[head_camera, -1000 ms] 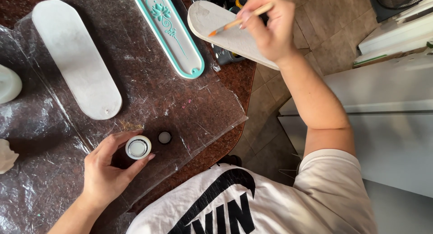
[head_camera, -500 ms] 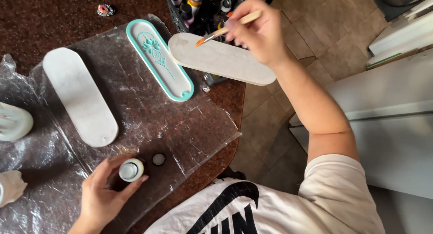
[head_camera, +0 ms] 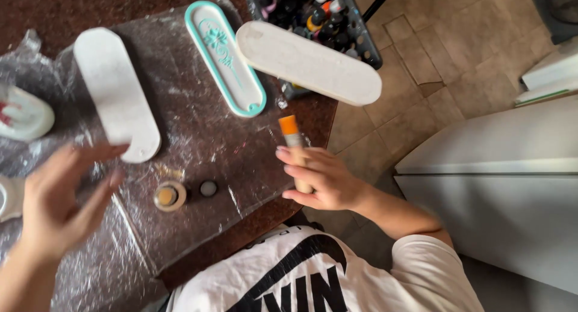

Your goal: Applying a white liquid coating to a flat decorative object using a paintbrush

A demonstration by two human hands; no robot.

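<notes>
Tabletop (head_camera: 198, 137); right hand (head_camera: 322, 179) gripping brush (head_camera: 295, 152)

sheet (head_camera: 198, 137): clear plastic, crinkled, glossy
tray (head_camera: 225, 58): glazed, teal rim
slab (head_camera: 116, 93): left of tray, matt white
brush (head_camera: 293, 145): wooden handle

Right hand (head_camera: 325, 181) is down from the white oval tray (head_camera: 308, 62) to the table edge, brush (head_camera: 295, 149) upright. Left hand (head_camera: 57, 197) is off the small open jar (head_camera: 169, 196), fingers spread.
</notes>
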